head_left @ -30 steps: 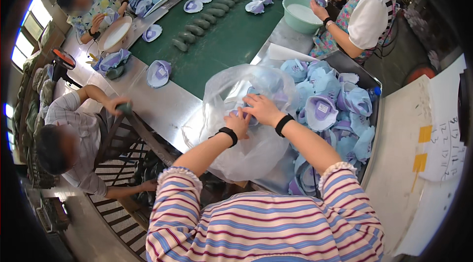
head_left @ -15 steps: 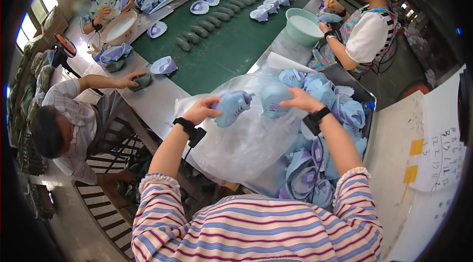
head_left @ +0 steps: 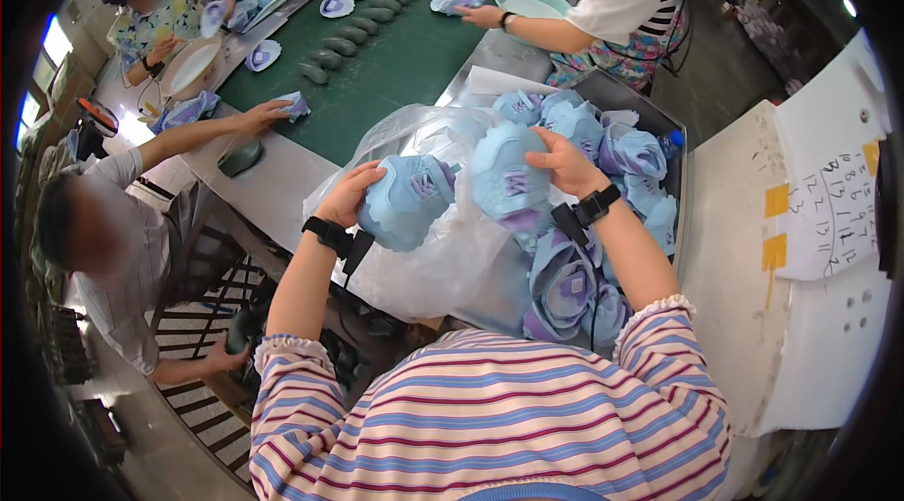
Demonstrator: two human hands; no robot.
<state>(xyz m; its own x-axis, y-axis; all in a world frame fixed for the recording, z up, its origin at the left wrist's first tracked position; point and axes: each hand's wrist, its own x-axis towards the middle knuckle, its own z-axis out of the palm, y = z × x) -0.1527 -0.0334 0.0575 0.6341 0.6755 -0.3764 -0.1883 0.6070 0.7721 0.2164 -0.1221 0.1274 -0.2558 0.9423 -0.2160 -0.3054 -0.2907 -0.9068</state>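
Observation:
In front of me I hold two light blue shoe uppers with purple marks, close beside each other. My left hand (head_left: 348,192) is closed on the edge of the left shoe upper (head_left: 405,204), its blue outer face turned up. With thumb and fingers, my right hand (head_left: 565,162) grips the other shoe upper (head_left: 504,167), purple lining showing at its lower end. Beneath them lies a crumpled clear plastic bag (head_left: 405,280). More blue and purple uppers (head_left: 565,280) are heaped beside and below my right forearm.
A green conveyor belt (head_left: 367,82) ahead carries rows of dark shoe lasts (head_left: 353,33) and uppers. Co-workers sit left, far left and at the right, near a pale green basin (head_left: 532,0) and a beige basin (head_left: 193,68). A white board (head_left: 829,247) stands at right.
Both uppers have turned to show more of their outer faces, and my hands are slightly higher. The left co-worker let go of a dark last and grasps an upper; the right one reaches to the belt.

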